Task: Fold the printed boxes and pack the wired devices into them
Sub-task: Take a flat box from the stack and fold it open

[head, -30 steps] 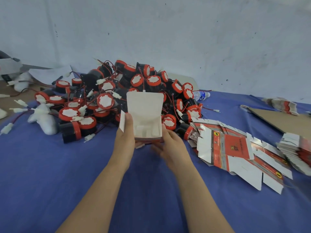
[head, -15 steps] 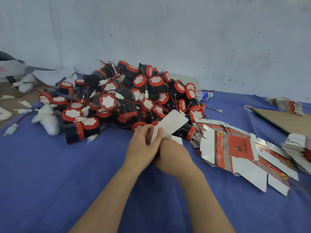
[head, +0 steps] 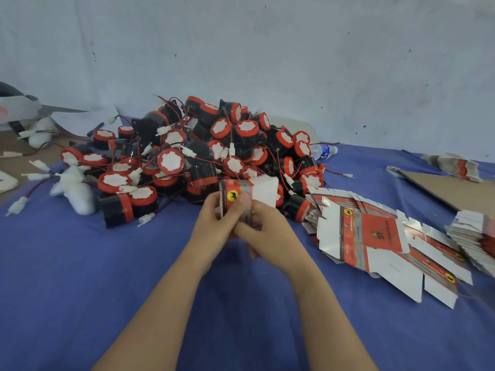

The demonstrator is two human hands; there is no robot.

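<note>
Blue worktop [head: 80,263] heaped with loose wired devices [head: 171,162], none visibly packed. To the right, fanned flat printed boxes [head: 375,236] awaiting folding. At the heap's near edge, one half-folded printed box [head: 241,194], likely empty, gripped by left hand [head: 214,226] and right hand [head: 267,228] together.

The left grip [head: 214,223] and right grip [head: 270,231] are covering the lower half of the printed box [head: 235,195], so its bottom flaps are not showing. The right grip's lower fingers [head: 253,253] are smearing into blur. The pile of wired devices [head: 203,156] is hiding most of a water bottle [head: 324,151]. Lettering on the flat boxes [head: 375,236] is showing too small to read. The right edge is cutting off a stack of blanks [head: 479,236] and a cardboard sheet [head: 455,191]; the left edge is cutting off a white object [head: 16,108].
</note>
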